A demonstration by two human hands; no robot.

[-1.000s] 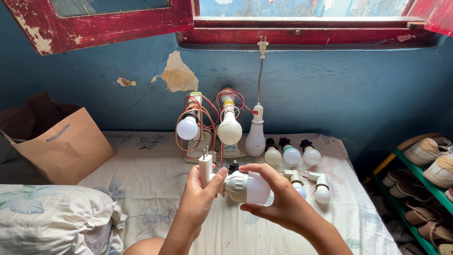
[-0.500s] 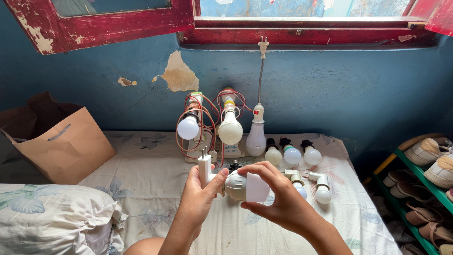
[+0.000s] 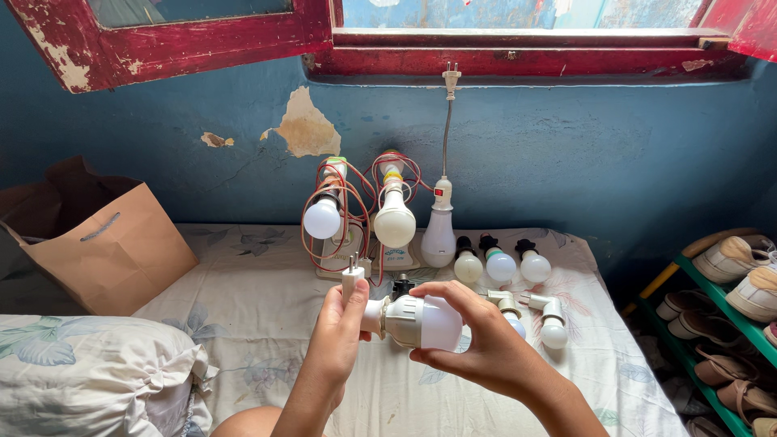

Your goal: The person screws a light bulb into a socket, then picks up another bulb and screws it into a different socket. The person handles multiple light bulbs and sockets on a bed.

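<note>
Gripping the light, fragile white plastic bulb (image 3: 437,322), right hand (image 3: 486,348) clasped its dome; left hand (image 3: 338,328) pinched its white plug adapter (image 3: 353,281) mid-bed.

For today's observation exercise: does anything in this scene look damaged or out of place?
Yes. Paint has flaked off the blue wall under the window, baring plaster. A plug on a stiff cord sticks upward, connected to nothing.

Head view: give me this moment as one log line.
left hand: grips white plug adapter | right hand: holds white bulb sideways | bulb base meets adapter | over floral bedsheet | three small bulbs behind
</note>
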